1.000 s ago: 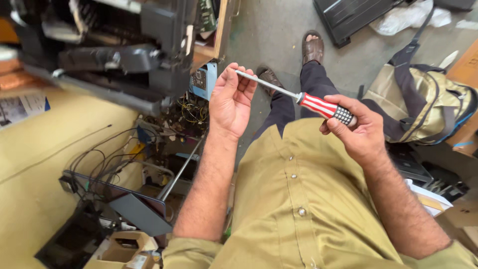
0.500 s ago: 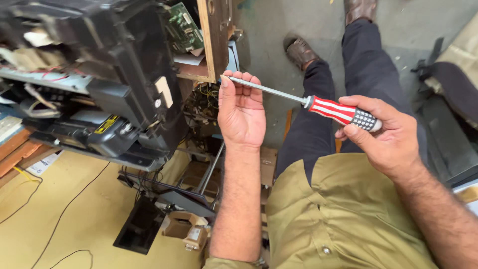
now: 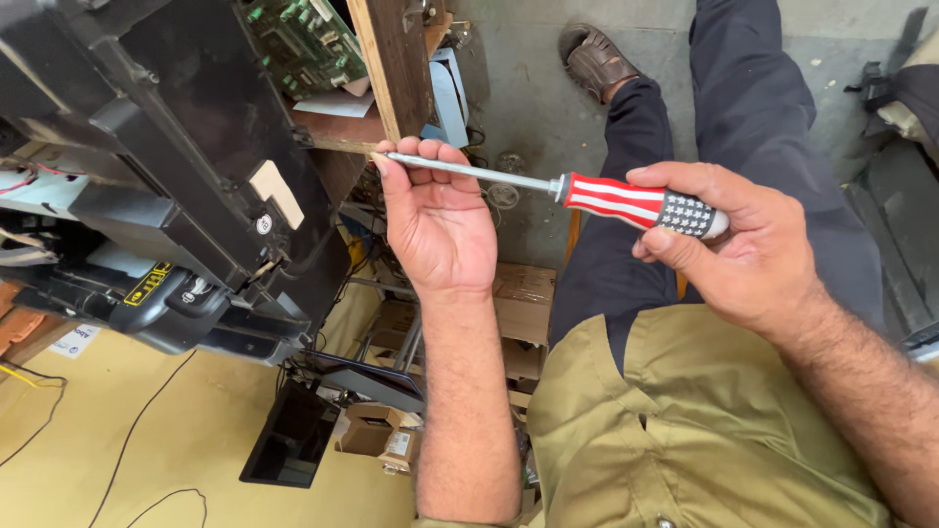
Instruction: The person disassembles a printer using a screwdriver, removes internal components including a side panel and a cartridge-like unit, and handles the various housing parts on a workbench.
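Two hands: both are taken up by one screwdriver (image 3: pixel 558 186), one at each end of it.
Right hand (image 3: pixel 743 244): curled shut around the red-and-white striped handle, with the thumb laid along the top near the dark starred butt end.
Left hand (image 3: pixel 435 220): held palm-up and loosely cupped, fingers bent up; the bare metal shaft is rested across the fingertips (image 3: pixel 411 156), and the tip is seen just past the index finger. It's more of a cradle than a grip, tbh.
Long axis: the screwdriver is laid nearly level, tip pointed to the person's left and tilted up a touch, handle end to the right and a bit lower.
Which hand is nearer what: the working tip is at the left hand; the handle is owned by the right.
Just beyond the tip: an upright wooden post (image 3: pixel 396 68) is found right behind the left fingers, whether touched or not can't be told.
Further left: a big opened-up black machine (image 3: pixel 176 186) is tipped toward the person, with a green circuit board (image 3: pixel 303 39) showing at the top.
Below: a yellowish floor (image 3: pixel 147 440) with loose wires and small cardboard boxes (image 3: pixel 377 430).
Right side: dark trousers (image 3: pixel 743 108), an olive shirt (image 3: pixel 704 430), a sandalled foot (image 3: pixel 597 59).
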